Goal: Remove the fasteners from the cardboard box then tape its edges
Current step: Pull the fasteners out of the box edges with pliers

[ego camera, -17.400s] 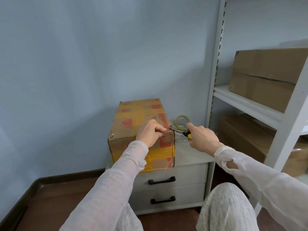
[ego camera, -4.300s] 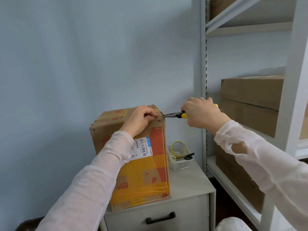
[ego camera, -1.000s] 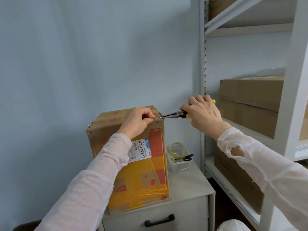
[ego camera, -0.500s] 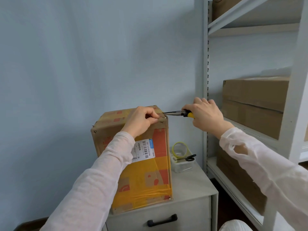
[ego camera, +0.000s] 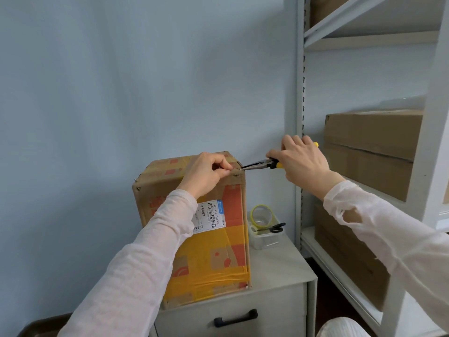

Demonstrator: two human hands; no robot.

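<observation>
Cardboard box, pliers at its top corner
Left hand clamps the box's top edge, right hand grips the pliers, tips right beside the left fingers; barcode label under the left wrist reads roughly "SD1-L16 D548".

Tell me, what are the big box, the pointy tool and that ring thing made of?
The box looks like matt brown cardboard: creased corners, with shiny yellow tape across it. The pliers have a dark, metal-looking nose and yellow grips, probably plastic or rubber. The tape roll seems to be glossy, see-through plastic film, yellowish.
</observation>
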